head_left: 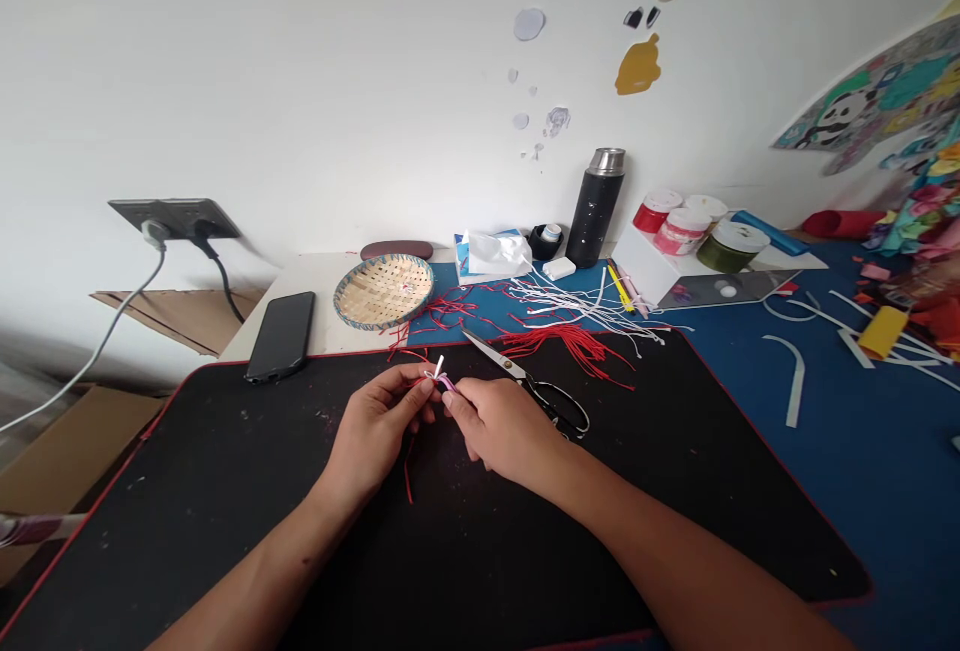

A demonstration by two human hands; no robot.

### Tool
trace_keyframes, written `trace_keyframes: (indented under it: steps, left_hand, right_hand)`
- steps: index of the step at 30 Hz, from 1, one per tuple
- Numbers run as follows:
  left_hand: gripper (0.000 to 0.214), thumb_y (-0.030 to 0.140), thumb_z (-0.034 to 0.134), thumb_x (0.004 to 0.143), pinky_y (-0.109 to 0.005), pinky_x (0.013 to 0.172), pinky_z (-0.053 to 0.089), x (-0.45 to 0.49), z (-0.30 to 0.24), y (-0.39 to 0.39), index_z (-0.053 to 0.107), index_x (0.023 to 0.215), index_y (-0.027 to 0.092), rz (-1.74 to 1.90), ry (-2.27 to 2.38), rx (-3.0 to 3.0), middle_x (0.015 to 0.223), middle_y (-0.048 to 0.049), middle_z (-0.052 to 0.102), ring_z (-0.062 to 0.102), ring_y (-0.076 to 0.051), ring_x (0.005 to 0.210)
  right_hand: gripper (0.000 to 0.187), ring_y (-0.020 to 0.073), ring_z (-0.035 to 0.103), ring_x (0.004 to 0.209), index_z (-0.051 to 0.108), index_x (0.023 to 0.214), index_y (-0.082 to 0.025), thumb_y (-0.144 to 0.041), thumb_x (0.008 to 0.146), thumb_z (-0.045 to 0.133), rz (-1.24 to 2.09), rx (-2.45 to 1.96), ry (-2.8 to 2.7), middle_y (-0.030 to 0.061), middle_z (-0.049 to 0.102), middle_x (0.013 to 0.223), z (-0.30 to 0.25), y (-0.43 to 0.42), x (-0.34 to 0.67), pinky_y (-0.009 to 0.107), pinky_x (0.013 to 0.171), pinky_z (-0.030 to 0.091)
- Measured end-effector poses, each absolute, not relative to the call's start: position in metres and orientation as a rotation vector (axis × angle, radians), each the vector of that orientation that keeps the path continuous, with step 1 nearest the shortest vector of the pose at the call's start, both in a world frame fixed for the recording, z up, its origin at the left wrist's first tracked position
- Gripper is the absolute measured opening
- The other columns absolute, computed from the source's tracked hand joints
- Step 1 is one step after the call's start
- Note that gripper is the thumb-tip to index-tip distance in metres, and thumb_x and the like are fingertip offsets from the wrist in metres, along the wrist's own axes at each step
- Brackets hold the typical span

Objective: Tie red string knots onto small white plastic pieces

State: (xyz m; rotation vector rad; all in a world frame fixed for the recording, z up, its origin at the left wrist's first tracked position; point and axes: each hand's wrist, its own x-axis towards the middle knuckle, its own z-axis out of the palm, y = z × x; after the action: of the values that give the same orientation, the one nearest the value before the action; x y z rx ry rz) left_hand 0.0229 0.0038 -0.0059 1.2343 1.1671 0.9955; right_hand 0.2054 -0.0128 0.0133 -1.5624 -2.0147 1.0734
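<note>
Over the black mat (247, 511), my left hand (379, 421) pinches a small piece of knotted cord (433, 374) with white and red strands. Thin red cord (409, 476) trails below the fingers. Fingertips of my right hand (502, 426) close on a purple cord (448, 384) that meets the white strands. The two hands almost touch, and their fingers partly hide the knot. A pair of scissors (514, 368) lies just beyond my right hand, blades partly spread, its handles partly behind the wrist.
Red cords (577, 346) and white cords (592, 306) lie behind the scissors. A woven basket (384, 291) and a phone (280, 336) are at left. Behind stand a tissue pack (491, 256), a black flask (598, 211) and cord spools (731, 246) on a box. Paper strips (795, 381) lie right.
</note>
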Motion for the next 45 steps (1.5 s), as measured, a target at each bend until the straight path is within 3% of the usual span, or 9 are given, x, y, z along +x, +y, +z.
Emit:
trace_keyframes:
  steps: [6,14,17,20,25,33,38,41,45]
  left_hand:
    - [0.04,0.051,0.08,0.085,-0.025,0.058,0.045,0.022,-0.011,0.004,0.076,0.106,0.017,0.996,1.182,1.228,0.077,-0.003,0.073,0.057,-0.014,0.062]
    - [0.04,0.049,0.083,0.083,-0.022,0.054,0.041,0.026,-0.011,0.003,0.076,0.106,0.017,1.038,1.159,1.152,0.071,0.0004,0.068,0.051,-0.011,0.058]
    - [0.039,0.048,0.084,0.083,-0.022,0.054,0.041,0.024,-0.007,0.004,0.075,0.104,0.016,1.013,1.136,1.161,0.072,-0.0007,0.07,0.052,-0.011,0.058]
    - [0.035,0.047,0.084,0.083,-0.021,0.05,0.038,0.019,-0.004,0.008,0.076,0.098,0.016,0.965,1.078,1.137,0.07,-0.0007,0.068,0.051,-0.01,0.055]
    - [0.032,0.043,0.088,0.079,-0.02,0.048,0.036,0.011,-0.001,0.014,0.076,0.094,0.016,0.892,1.021,1.044,0.075,-0.0009,0.069,0.051,-0.008,0.053]
    - [0.035,0.045,0.09,0.076,-0.02,0.048,0.037,0.008,0.0,0.014,0.077,0.091,0.015,0.883,1.075,1.068,0.074,-0.0018,0.07,0.052,-0.008,0.053]
    - [0.037,0.043,0.093,0.072,-0.019,0.048,0.035,0.012,-0.002,0.013,0.078,0.092,0.016,0.938,1.057,0.982,0.074,-0.0022,0.071,0.053,-0.008,0.054]
    - [0.035,0.041,0.094,0.071,-0.019,0.047,0.034,0.015,-0.001,0.012,0.078,0.09,0.016,0.986,1.021,0.946,0.074,-0.0026,0.071,0.052,-0.008,0.053]
    - [0.034,0.039,0.094,0.072,-0.019,0.049,0.037,0.019,-0.002,0.009,0.078,0.091,0.015,1.043,0.977,0.887,0.075,-0.0034,0.071,0.053,-0.009,0.055]
  right_hand:
    - [0.033,0.0108,0.053,0.033,0.059,0.09,-0.018,-0.035,0.11,0.038,1.77,-1.343,-1.449,-0.0045,0.06,0.048,0.002,-0.012,0.197,0.02,0.039,0.036]
    - [0.036,0.012,0.055,0.034,0.056,0.092,-0.018,-0.042,0.111,0.037,1.925,-1.202,-1.189,-0.003,0.062,0.05,-0.004,-0.013,0.186,0.019,0.036,0.033]
    - [0.033,0.0114,0.055,0.036,0.057,0.091,-0.019,-0.04,0.11,0.04,1.756,-1.296,-1.464,-0.0038,0.062,0.052,0.0,-0.012,0.196,0.02,0.041,0.035]
    - [0.03,0.0105,0.058,0.046,0.061,0.088,-0.02,-0.036,0.109,0.046,1.321,-1.429,-1.851,-0.002,0.066,0.062,0.007,-0.011,0.205,0.022,0.051,0.036]
    - [0.03,0.02,0.069,0.072,0.069,0.094,-0.021,-0.038,0.109,0.05,0.615,-1.607,-2.265,0.0061,0.077,0.083,0.015,-0.01,0.211,0.03,0.059,0.028]
    - [0.034,0.0225,0.074,0.075,0.07,0.103,-0.02,-0.038,0.112,0.043,0.302,-1.64,-2.473,0.0068,0.08,0.088,0.016,-0.01,0.212,0.032,0.058,0.028]
    - [0.03,0.0202,0.071,0.072,0.07,0.095,-0.02,-0.037,0.109,0.05,0.53,-1.626,-2.331,0.0059,0.077,0.082,0.014,-0.012,0.209,0.03,0.057,0.027]
    - [0.03,0.0136,0.064,0.059,0.066,0.085,-0.019,-0.032,0.108,0.05,0.932,-1.538,-2.101,0.0011,0.07,0.067,0.013,-0.013,0.207,0.025,0.055,0.032]
    - [0.03,0.0093,0.052,0.038,0.064,0.096,-0.02,-0.034,0.11,0.042,1.494,-1.352,-1.686,-0.0054,0.06,0.054,0.005,-0.014,0.201,0.02,0.045,0.037]
